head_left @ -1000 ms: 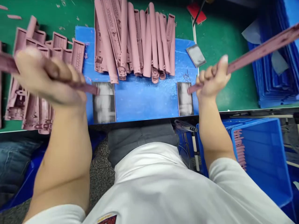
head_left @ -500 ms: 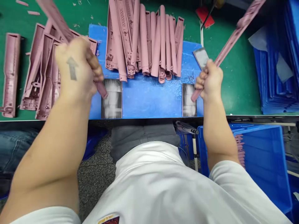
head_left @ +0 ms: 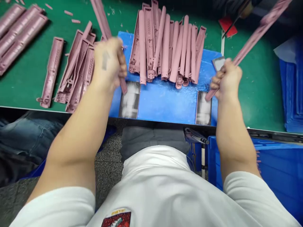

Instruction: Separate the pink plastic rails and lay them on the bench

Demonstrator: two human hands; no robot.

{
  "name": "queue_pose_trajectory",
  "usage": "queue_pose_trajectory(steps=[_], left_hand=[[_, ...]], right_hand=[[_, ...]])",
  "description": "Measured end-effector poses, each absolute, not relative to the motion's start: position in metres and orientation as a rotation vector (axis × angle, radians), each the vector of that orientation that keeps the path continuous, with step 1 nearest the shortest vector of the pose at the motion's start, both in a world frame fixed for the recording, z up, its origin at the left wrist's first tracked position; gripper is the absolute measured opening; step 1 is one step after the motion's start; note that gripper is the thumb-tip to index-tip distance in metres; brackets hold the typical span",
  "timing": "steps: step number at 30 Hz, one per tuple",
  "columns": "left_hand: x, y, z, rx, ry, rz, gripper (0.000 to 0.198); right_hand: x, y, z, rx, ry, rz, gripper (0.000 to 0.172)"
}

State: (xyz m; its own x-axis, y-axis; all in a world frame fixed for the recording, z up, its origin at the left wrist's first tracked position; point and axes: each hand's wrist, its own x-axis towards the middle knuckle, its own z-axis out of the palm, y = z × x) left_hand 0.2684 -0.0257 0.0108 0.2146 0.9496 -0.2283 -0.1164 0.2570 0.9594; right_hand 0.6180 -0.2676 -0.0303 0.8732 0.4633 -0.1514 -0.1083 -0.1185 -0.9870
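Observation:
My left hand (head_left: 109, 63) is closed round a long pink plastic strip (head_left: 102, 19) that points up and away from me, its near end over the grey pad (head_left: 130, 101) on the blue mat (head_left: 165, 104). My right hand (head_left: 226, 80) grips another pink strip (head_left: 258, 31) that slants up to the right, its lower end above the right grey pad (head_left: 203, 110). A row of pink plastic parts (head_left: 168, 47) lies across the back of the mat between my hands.
More pink parts (head_left: 75, 69) are piled on the green table (head_left: 251, 91) to the left, with others at the far left corner (head_left: 19, 28). A stack of blue sheets (head_left: 292, 88) sits at the right. A blue bin (head_left: 279, 176) stands below the table edge.
Both hands swung their strips from lying sideways to pointing upward and away. My left hand moved right toward the mat. The view shifted left, showing more pink parts at the far left.

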Motion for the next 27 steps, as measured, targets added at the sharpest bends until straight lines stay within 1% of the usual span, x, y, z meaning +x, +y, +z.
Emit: queue_pose_trajectory(steps=[2, 5, 9, 12, 14, 17, 20, 23, 25, 27], left_hand=[[0.269, -0.026, 0.011, 1.005, 1.069, 0.931, 0.051], [0.271, -0.025, 0.012, 1.016, 1.059, 1.021, 0.047], [0.272, -0.023, 0.005, 1.101, 0.987, 1.037, 0.046], [0.27, -0.027, 0.001, 1.111, 0.951, 1.076, 0.047], [0.269, -0.032, 0.002, 1.129, 0.938, 1.011, 0.05], [0.272, -0.039, 0.009, 1.147, 0.946, 1.023, 0.05], [0.28, -0.042, 0.015, 1.146, 0.993, 1.079, 0.045], [0.282, -0.05, 0.015, 1.152, 0.958, 1.078, 0.049], [0.274, -0.063, 0.012, 1.172, 0.798, 1.259, 0.05], [0.261, -0.079, 0.008, 1.219, 0.618, 1.434, 0.054]], right_hand=[[0.622, -0.263, -0.033, -1.628, -0.355, 0.535, 0.047], [0.623, -0.26, -0.036, -1.577, -0.447, 0.444, 0.049], [0.614, -0.261, -0.031, -1.584, -0.345, 0.552, 0.058], [0.604, -0.266, -0.024, -1.597, -0.279, 0.581, 0.057], [0.598, -0.272, -0.019, -1.61, -0.273, 0.612, 0.056], [0.593, -0.277, -0.017, -1.554, -0.31, 0.615, 0.063], [0.588, -0.275, -0.017, -1.499, -0.351, 0.572, 0.071], [0.576, -0.273, -0.013, -1.44, -0.39, 0.426, 0.078], [0.562, -0.28, -0.009, -1.344, -0.442, 0.243, 0.081], [0.546, -0.294, -0.004, -1.294, -0.518, 0.138, 0.082]])
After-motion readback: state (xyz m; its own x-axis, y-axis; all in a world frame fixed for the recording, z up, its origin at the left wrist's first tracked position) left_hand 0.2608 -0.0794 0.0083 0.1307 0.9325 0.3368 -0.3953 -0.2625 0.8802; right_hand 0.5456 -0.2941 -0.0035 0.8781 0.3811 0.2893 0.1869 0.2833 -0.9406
